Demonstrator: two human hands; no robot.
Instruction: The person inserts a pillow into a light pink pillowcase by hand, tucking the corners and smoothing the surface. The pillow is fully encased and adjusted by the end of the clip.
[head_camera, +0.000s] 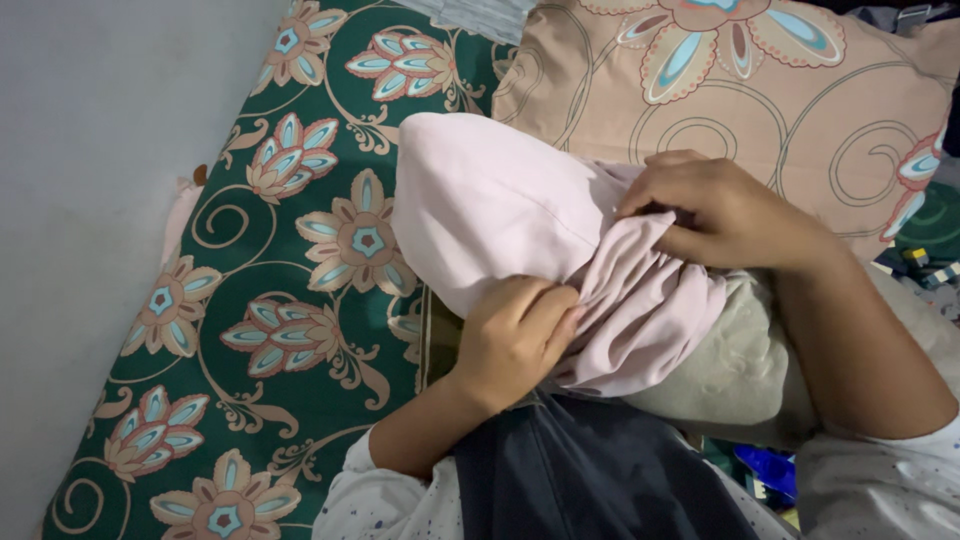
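The pillowcase (480, 210) at the frame's centre is smooth, matt pale-pink cloth, gathered into soft creases where the left hand (515, 335) and right hand (725, 215) grip it. The pillow (740, 370) showing at its open end is duller grey-beige fabric, faintly wrinkled. The green sheet (290, 300) at left and the beige cushion (760, 90) at upper right are matt printed cotton-like cloth. The wall (90, 150) looks flat and matt.

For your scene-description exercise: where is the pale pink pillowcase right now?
Head view, centre: the pale pink pillowcase is gripped by the left hand and right hand, over the green floral pillow.
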